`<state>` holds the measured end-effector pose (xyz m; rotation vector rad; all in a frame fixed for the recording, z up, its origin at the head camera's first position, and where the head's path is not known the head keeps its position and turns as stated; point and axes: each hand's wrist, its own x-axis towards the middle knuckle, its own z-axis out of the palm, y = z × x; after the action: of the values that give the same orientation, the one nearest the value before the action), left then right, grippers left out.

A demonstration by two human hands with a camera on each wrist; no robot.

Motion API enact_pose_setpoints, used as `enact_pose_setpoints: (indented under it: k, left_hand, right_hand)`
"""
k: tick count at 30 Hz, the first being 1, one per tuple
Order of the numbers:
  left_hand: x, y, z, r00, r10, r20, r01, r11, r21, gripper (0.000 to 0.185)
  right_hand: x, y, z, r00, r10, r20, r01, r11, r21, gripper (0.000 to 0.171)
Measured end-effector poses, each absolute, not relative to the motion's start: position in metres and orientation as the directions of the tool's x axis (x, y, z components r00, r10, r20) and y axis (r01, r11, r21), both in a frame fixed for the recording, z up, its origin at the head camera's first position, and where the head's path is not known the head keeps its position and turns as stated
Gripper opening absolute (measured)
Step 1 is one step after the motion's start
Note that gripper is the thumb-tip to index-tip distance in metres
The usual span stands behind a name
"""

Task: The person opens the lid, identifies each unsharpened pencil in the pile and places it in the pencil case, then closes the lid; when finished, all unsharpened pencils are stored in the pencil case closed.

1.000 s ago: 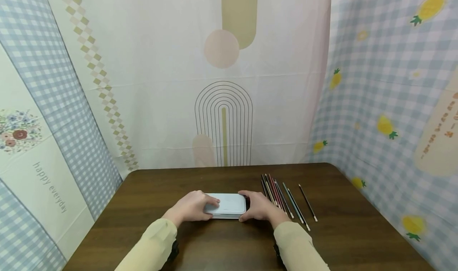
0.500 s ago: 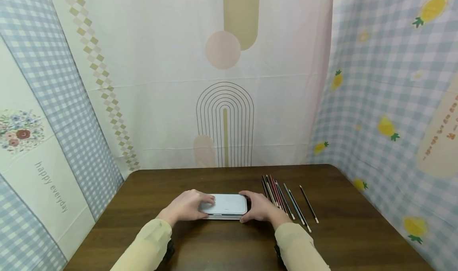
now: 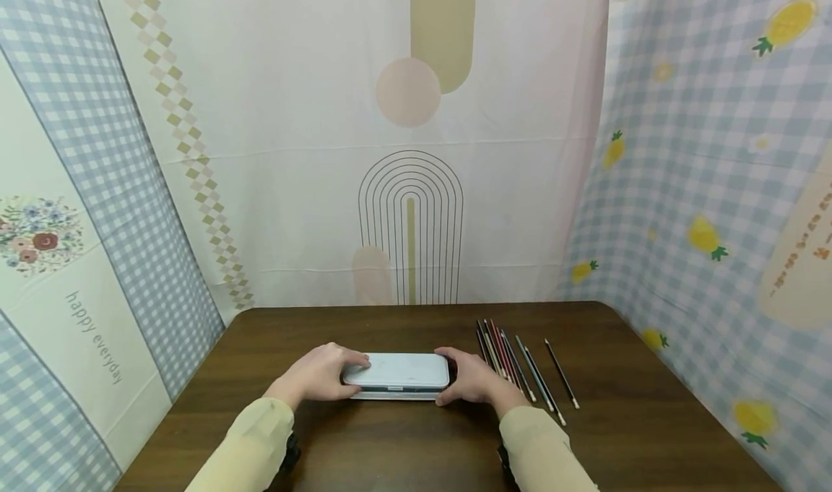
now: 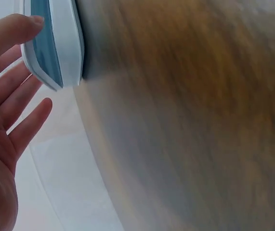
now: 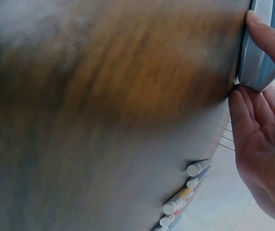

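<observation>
A white pencil case (image 3: 398, 376) lies flat on the dark wooden desk (image 3: 403, 449), near the front edge and roughly central, its long side facing the person. A dark seam runs along the near face; the lid appears slightly raised from the base at that line.

The left hand (image 3: 318, 373) is at the case's left end, fingers (image 4: 21, 26) lying over the lid corner and mostly straight; the left wrist view shows the thumb tip at the lid edge and the other fingers loosely spread behind it. The right hand (image 3: 473, 381) cups the right end, fingers (image 5: 267, 41) curled round the short side, thumb at the lower edge.

A row of coloured pencils (image 3: 513, 365) lies just right of the right hand, parallel and pointing away from the person, apart from the case.

Assessment: the case looks rigid, smooth-shelled and light, likely plastic or thin metal. The glossy surface may slip under flat contact. Best hold is at the two short ends, with thumbs at the seam if the lid is to be parted from the base.
</observation>
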<state>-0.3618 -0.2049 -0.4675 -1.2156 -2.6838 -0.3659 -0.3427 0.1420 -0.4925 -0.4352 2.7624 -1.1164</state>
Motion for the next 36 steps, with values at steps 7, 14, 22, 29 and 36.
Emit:
enact_pose_setpoints:
  k: [7, 14, 22, 29, 36]
  left_hand:
    - [-0.361, -0.215, -0.470, -0.655, 0.701, 0.282, 0.755, 0.617, 0.221, 0.034]
    - [-0.359, -0.220, -0.476, -0.712, 0.613, 0.341, 0.701, 0.593, 0.396, 0.026]
    - [-0.362, -0.214, -0.480, -0.809, 0.409, 0.422, 0.588, 0.551, 0.593, 0.014]
    - [-0.367, -0.199, -0.482, -0.826, 0.215, 0.521, 0.552, 0.492, 0.673, 0.028]
    - [-0.367, -0.189, -0.482, -0.809, 0.122, 0.576, 0.564, 0.442, 0.698, 0.013]
  right_hand:
    - [-0.340, 0.141, -0.491, -0.952, -0.305, -0.035, -0.187, 0.666, -0.722, 0.096]
    - [-0.337, 0.142, -0.487, -0.947, -0.317, -0.056, -0.173, 0.648, -0.742, 0.098]
    - [-0.335, 0.144, -0.488, -0.955, -0.294, -0.041, -0.149, 0.593, -0.792, 0.098]
    - [-0.340, 0.147, -0.491, -0.953, -0.302, -0.037, -0.150, 0.571, -0.807, 0.101]
    - [-0.345, 0.150, -0.493, -0.951, -0.306, -0.038, -0.146, 0.556, -0.818, 0.102]
